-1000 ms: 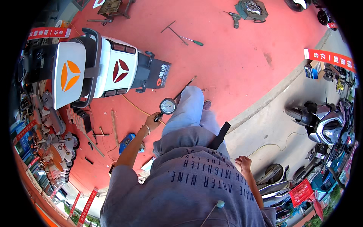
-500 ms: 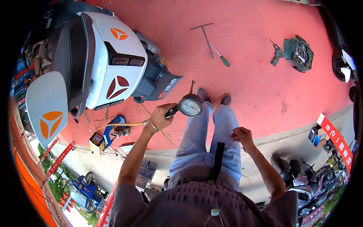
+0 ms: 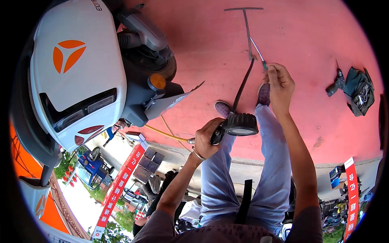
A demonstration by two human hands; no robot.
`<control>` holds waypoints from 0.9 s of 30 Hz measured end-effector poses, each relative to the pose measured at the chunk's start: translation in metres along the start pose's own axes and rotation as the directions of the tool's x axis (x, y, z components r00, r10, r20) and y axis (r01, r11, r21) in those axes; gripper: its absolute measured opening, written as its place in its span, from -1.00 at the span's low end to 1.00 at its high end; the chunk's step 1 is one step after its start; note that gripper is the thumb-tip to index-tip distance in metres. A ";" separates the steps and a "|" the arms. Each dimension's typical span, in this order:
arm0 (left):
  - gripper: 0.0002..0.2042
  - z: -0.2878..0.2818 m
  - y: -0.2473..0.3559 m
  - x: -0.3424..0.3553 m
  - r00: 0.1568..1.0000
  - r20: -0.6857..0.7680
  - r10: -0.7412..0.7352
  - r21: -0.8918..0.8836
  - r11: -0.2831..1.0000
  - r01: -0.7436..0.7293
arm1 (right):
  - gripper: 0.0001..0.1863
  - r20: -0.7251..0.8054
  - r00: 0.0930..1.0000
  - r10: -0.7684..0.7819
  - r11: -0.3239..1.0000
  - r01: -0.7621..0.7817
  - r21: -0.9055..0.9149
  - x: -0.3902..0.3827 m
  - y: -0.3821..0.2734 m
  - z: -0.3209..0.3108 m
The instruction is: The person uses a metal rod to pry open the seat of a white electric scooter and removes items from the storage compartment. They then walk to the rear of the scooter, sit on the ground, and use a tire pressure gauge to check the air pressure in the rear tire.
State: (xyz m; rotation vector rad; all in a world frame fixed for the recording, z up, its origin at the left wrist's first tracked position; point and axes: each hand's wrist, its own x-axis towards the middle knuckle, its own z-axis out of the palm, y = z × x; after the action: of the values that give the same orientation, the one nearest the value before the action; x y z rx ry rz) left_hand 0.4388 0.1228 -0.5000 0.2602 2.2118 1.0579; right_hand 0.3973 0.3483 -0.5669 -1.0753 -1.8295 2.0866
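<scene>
My left hand point(image 3: 207, 139) is wrapped round the black handle of a tire inflator gauge point(image 3: 241, 124), its round dial in a ribbed black surround. A yellow air hose point(image 3: 167, 133) joins the handle at my wrist. From the gauge a thin black hose point(image 3: 243, 85) reaches up and away over the red floor. My right hand point(image 3: 280, 87) is raised to the right of that hose's far end, apart from it, thumb and fingers pressed together; what they hold, if anything, is hidden. On my left stands a white scooter point(image 3: 77, 32) with an orange emblem, its rear toward me.
On the red floor ahead lie a T-handle wrench point(image 3: 246, 28) and a green-handled screwdriver point(image 3: 259, 50). Farther right are a cordless drill point(image 3: 337, 83) and a dark tool bag point(image 3: 360, 92). The scooter's dark rear mudguard point(image 3: 172, 103) juts toward the gauge.
I am nearer the scooter, which fills more of the left. The gauge has turned, its thin hose now pointing away. My right hand has risen from beside my thigh to near the hose's end.
</scene>
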 end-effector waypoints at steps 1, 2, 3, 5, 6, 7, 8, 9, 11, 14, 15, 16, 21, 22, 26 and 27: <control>-0.55 0.011 -0.022 0.005 1.000 -0.014 -0.025 0.021 0.999 0.025 | -0.83 0.109 0.994 0.028 1.000 -0.028 -0.004 0.015 0.014 0.013; -0.56 0.023 -0.043 0.008 0.999 -0.043 -0.032 -0.004 0.999 0.031 | -0.83 0.213 0.976 0.053 0.999 -0.051 -0.013 0.030 0.029 0.027; -0.57 0.033 -0.058 0.013 0.997 -0.064 -0.044 -0.028 0.999 0.043 | -0.82 0.322 0.944 0.077 0.997 -0.074 -0.020 0.043 0.046 0.044; -0.59 0.051 -0.087 0.022 0.992 -0.110 -0.067 -0.080 0.995 0.059 | -0.76 0.508 0.855 0.105 0.986 -0.024 -0.163 0.060 0.086 0.089; -0.58 0.057 -0.102 0.027 0.994 -0.084 -0.067 -0.070 0.996 0.061 | -0.71 0.562 0.824 0.076 0.985 0.024 -0.168 0.062 0.107 0.114; -0.55 0.061 -0.116 0.031 0.997 -0.021 -0.081 -0.052 0.995 0.079 | -0.66 0.614 0.788 0.046 0.983 0.076 -0.170 0.063 0.125 0.140; -0.53 0.064 -0.130 0.038 0.998 0.009 -0.068 -0.039 0.997 0.068 | -0.63 0.695 0.703 0.150 0.980 -0.013 -0.199 0.060 0.136 0.166; -0.50 0.066 -0.145 0.045 0.998 0.040 -0.052 -0.021 0.998 0.053 | -0.60 0.762 0.601 0.241 0.968 -0.091 -0.234 0.056 0.144 0.192; -0.42 0.071 -0.174 0.056 0.993 0.111 -0.049 -0.023 0.998 0.052 | -0.53 0.857 0.480 0.186 0.982 -0.059 -0.180 0.043 0.157 0.241; -0.42 0.079 -0.217 0.068 0.995 0.087 -0.057 0.057 0.997 0.052 | -0.53 0.949 0.315 -0.014 0.988 0.153 -0.037 0.027 0.153 0.294; -0.39 0.077 -0.222 0.073 0.994 0.091 -0.051 0.077 0.996 0.044 | -0.54 0.953 0.300 -0.040 0.984 0.177 -0.014 0.021 0.151 0.306; -0.36 0.076 -0.227 0.078 0.994 0.097 -0.045 0.098 0.995 0.036 | -0.57 0.955 0.286 -0.074 0.969 0.246 0.002 0.015 0.156 0.316; -0.34 0.060 -0.229 0.089 0.992 -0.014 -0.123 0.171 0.977 0.124 | -0.71 0.955 0.225 -0.191 0.857 0.512 0.051 0.003 0.167 0.341; -0.34 0.058 -0.232 0.090 0.992 -0.024 -0.120 0.187 0.975 0.122 | -0.71 0.955 0.219 -0.201 0.864 0.500 0.067 0.003 0.167 0.343; -0.44 0.061 -0.240 0.092 0.994 -0.015 -0.104 0.185 0.977 0.105 | -0.69 0.958 0.214 -0.188 0.872 0.485 0.063 0.016 0.171 0.332; -0.48 0.064 -0.242 0.090 0.994 -0.020 -0.104 0.167 0.980 0.106 | -0.68 0.963 0.204 -0.178 0.871 0.488 0.058 0.016 0.177 0.330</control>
State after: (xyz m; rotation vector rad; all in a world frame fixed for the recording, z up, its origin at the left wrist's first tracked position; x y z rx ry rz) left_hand 0.4354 0.0437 -0.7545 0.2087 2.3010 0.8191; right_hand 0.2440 0.0531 -0.7389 0.9402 -2.4758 2.3393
